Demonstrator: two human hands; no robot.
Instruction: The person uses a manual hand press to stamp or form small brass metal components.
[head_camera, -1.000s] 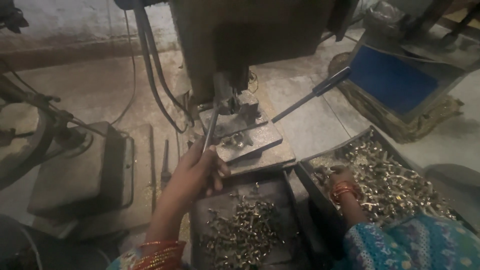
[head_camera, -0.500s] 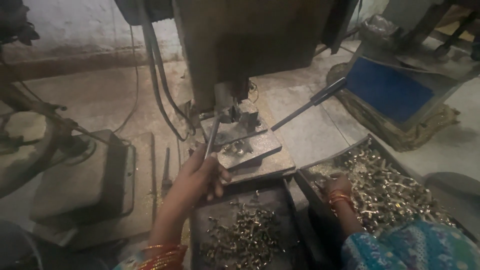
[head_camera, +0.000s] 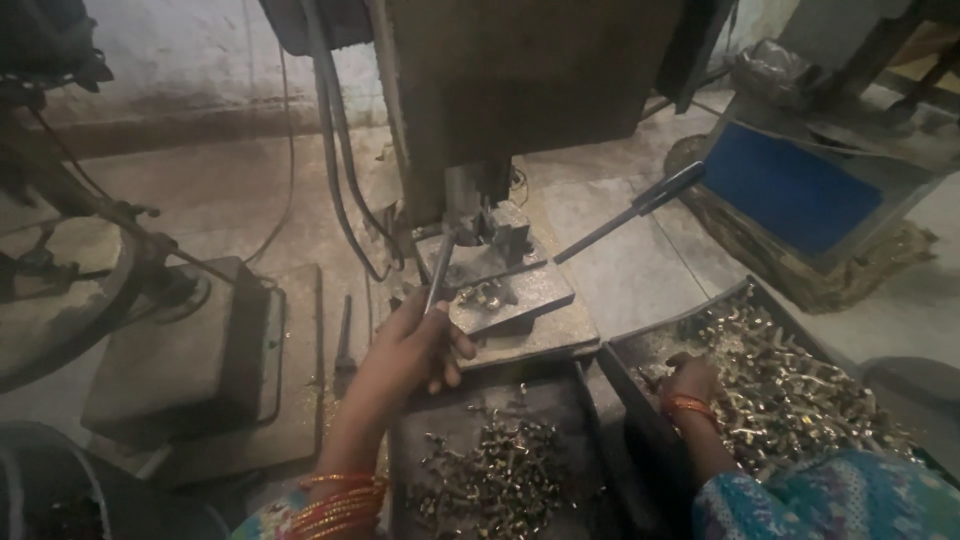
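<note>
We see two hands at one press (head_camera: 500, 110). The left hand (head_camera: 415, 350) is closed around a thin metal rod (head_camera: 438, 285), fingers curled on its lower end; the rod slants up and far, its tip just beside the die block (head_camera: 495, 235) under the press head. Red and gold bangles (head_camera: 335, 500) ring the left wrist.

The right hand (head_camera: 690, 380) lies in the right tray (head_camera: 625, 350), fingers bent down into the pile of brass parts (head_camera: 800, 400). We cannot tell whether it grips any of them. One orange bangle (head_camera: 688, 405) sits on that wrist, and a teal patterned sleeve (head_camera: 820, 500) covers the arm near us.

There are two trays. The near one (head_camera: 560, 400), between the hands, holds a smaller heap of darker parts (head_camera: 495, 480), too many and too small to count. The right one is nearly full of bright pieces. A few loose parts (head_camera: 485, 293) lie on the steel plate (head_camera: 520, 300) below the die, just right of the rod.

One lever with a dark handle (head_camera: 640, 205) juts up and right from the press. Two dark cables (head_camera: 335, 170) hang down its left side. Left of us sits one flat grey pedal block (head_camera: 185, 350), and beside it one thin tool (head_camera: 345, 335) lies on the floor. Far right stands one box with a blue panel (head_camera: 790, 190).
</note>
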